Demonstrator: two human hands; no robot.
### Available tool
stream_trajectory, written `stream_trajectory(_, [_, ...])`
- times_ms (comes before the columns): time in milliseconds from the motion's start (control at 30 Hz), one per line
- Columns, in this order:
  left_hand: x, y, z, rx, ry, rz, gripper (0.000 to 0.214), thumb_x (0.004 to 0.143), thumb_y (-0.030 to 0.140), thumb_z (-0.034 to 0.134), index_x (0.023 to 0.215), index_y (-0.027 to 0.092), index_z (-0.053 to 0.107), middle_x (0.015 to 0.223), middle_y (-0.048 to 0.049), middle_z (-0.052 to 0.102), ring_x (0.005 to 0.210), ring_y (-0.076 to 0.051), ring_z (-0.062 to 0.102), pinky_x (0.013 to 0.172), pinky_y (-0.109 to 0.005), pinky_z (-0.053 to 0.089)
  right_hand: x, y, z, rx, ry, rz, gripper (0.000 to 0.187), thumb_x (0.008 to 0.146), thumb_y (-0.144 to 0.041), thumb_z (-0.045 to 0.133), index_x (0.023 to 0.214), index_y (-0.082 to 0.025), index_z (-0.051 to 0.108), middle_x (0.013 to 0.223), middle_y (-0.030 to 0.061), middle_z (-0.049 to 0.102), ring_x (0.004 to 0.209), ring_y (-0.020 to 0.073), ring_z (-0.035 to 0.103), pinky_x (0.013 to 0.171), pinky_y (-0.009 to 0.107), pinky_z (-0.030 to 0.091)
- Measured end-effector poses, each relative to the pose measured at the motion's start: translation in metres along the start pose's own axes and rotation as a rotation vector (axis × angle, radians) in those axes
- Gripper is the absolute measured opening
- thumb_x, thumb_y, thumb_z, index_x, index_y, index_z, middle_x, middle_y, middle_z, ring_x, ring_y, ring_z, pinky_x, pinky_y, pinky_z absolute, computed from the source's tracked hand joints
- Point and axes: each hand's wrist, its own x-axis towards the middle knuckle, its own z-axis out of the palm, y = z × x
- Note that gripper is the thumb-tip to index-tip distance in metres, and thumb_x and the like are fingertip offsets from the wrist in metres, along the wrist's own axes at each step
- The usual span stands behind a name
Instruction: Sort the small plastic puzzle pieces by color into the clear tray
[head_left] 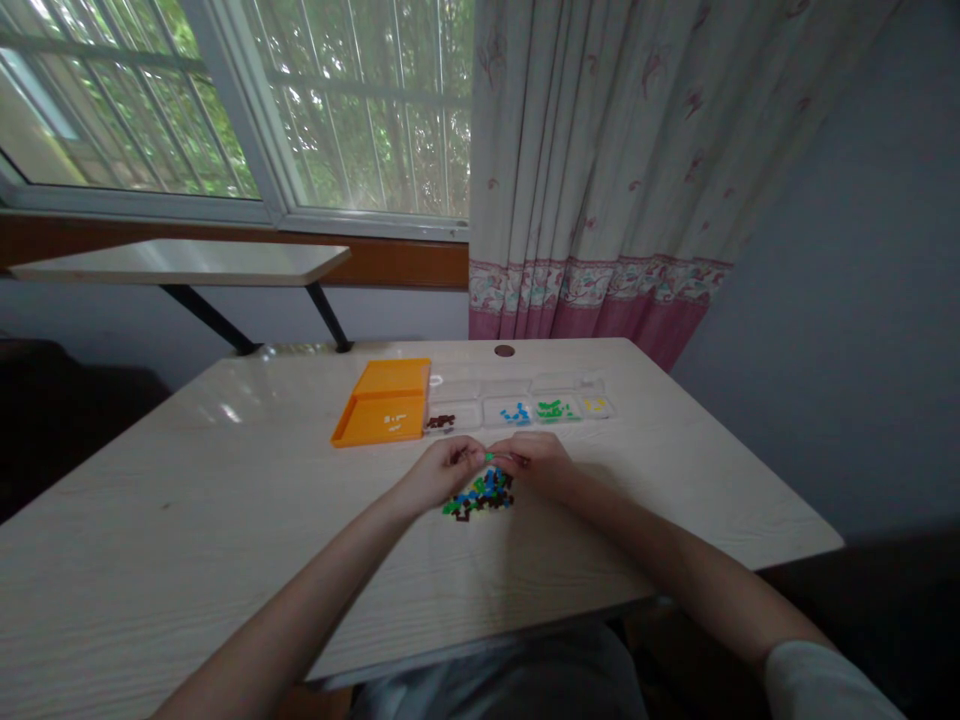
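Observation:
My left hand (pixel 448 470) and my right hand (pixel 538 459) meet fingertip to fingertip above the table. Pinched between them is a small green plastic piece (pixel 489 457), perhaps a building brick; its exact shape is too small to make out. Just below the hands lies a loose pile of small mixed pieces (pixel 480 497), blue, green, brown and a few pale yellow. The fingers hide the pile's far side.
Behind my hands stands a clear compartment tray (pixel 482 412) with brown, blue, green and yellow pieces sorted apart. Left of it is an orange tray (pixel 364 428) holding several white pieces. A raised shelf (pixel 195 262) is at the back left, and a curtain (pixel 592 250) hangs behind.

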Motion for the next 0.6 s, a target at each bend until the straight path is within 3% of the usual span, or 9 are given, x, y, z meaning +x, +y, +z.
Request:
stream_trajectory(167, [-0.005,0.003,-0.007,0.463,0.094,0.151,0.026,0.083,0.033,0.039,0.089,0.015,0.058,0.078,-0.0034,0.055,0.070,-0.013,0.051,0.062,-0.023,0.041,0.005,0.004,-0.012,-0.038,0.164,0.041,0.021,0.081,-0.036,0.053,0.084,-0.020,0.067,0.066,0.0013,0.064,0.057,0.0088,0.054,0.060,0.018,0.041])
stream_trajectory(267, [-0.009,0.006,-0.009,0.724,0.028,0.212,0.028,0.086,0.026,0.036,0.106,0.023,0.054,0.097,-0.0047,0.054,0.087,-0.015,0.052,0.074,-0.026,0.041,0.007,0.008,-0.023,-0.067,0.265,0.085,0.021,0.080,-0.033,0.054,0.085,-0.019,0.067,0.060,0.0009,0.061,0.052,0.0087,0.051,0.055,0.018,0.040])
stream_trajectory(400, [-0.010,0.008,-0.009,0.867,-0.098,0.230,0.034,0.086,0.022,0.035,0.115,0.031,0.049,0.099,-0.0034,0.050,0.088,-0.015,0.053,0.073,-0.024,0.042,0.008,0.011,-0.030,-0.060,0.326,0.103,0.019,0.080,-0.031,0.054,0.087,-0.018,0.067,0.058,0.0002,0.058,0.050,0.0084,0.048,0.053,0.018,0.040])
stream_trajectory(600, [-0.010,0.009,-0.009,0.928,-0.101,0.235,0.029,0.086,0.025,0.035,0.109,0.029,0.054,0.096,-0.0033,0.049,0.085,-0.014,0.053,0.071,-0.023,0.042,0.007,0.012,-0.030,-0.040,0.328,0.099,0.019,0.080,-0.031,0.054,0.088,-0.019,0.066,0.059,-0.0003,0.058,0.050,0.0078,0.048,0.053,0.018,0.040])
